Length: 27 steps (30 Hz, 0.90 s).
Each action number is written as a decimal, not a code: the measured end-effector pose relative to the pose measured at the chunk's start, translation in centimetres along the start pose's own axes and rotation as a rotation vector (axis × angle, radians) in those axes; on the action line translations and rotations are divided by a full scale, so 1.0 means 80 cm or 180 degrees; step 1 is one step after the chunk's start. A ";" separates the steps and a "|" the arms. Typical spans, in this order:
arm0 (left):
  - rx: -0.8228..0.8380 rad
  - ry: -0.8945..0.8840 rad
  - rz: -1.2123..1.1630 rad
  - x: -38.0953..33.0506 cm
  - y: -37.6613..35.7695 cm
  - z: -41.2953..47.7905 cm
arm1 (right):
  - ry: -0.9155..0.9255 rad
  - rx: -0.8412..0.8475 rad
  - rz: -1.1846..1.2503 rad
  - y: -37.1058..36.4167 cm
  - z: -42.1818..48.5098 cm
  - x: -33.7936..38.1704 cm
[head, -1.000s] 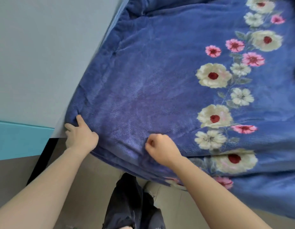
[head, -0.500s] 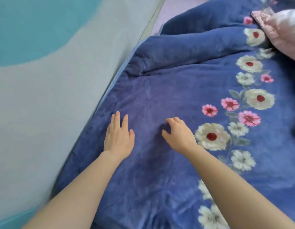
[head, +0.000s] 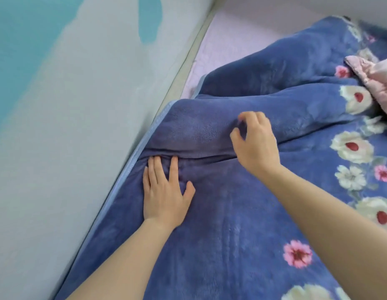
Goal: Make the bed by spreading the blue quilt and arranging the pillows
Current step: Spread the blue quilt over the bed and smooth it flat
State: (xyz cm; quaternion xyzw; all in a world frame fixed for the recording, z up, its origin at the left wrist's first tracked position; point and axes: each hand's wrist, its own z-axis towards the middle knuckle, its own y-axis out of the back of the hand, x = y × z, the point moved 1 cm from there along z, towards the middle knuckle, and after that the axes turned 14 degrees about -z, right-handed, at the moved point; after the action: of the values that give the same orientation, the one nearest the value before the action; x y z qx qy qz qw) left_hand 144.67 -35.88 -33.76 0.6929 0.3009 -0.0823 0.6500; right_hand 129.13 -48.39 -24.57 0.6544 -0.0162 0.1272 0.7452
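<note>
Quilt [head: 242, 213] lies flat nearside, but beyond the spread, pressing left hand [head: 164, 191] it stays bunched where the half-curled right hand [head: 255, 144] reaches, sheet [head: 242, 44] bare, pillow [head: 376, 83] unplaced.

We see a plush, matt blue fleece quilt [head: 231, 224] with printed flowers, a shiny, crinkled pink satin pillow [head: 376, 81], and a smooth matt painted wall [head: 69, 126].

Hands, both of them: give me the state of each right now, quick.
Left hand: open, flat on the blue quilt.
Right hand: fingers curled over the quilt's fold, open, nothing gripped.
</note>
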 end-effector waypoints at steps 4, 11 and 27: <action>-0.0196 -0.0027 -0.0082 0.005 -0.015 0.010 | -0.0073 0.0360 -0.0132 -0.014 0.106 0.027; -0.0236 0.0048 -0.0100 0.001 -0.016 0.020 | -0.0456 0.2038 -0.1090 -0.067 0.184 0.058; -0.0124 0.0170 -0.0096 0.007 -0.019 0.024 | -0.0296 0.0480 0.0641 -0.149 0.248 0.114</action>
State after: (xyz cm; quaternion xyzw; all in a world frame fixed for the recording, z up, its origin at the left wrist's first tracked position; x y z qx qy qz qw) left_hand 144.83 -37.59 -35.58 0.6775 0.3301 -0.0677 0.6538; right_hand 143.28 -67.61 -31.55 0.7089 -0.1068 0.1717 0.6757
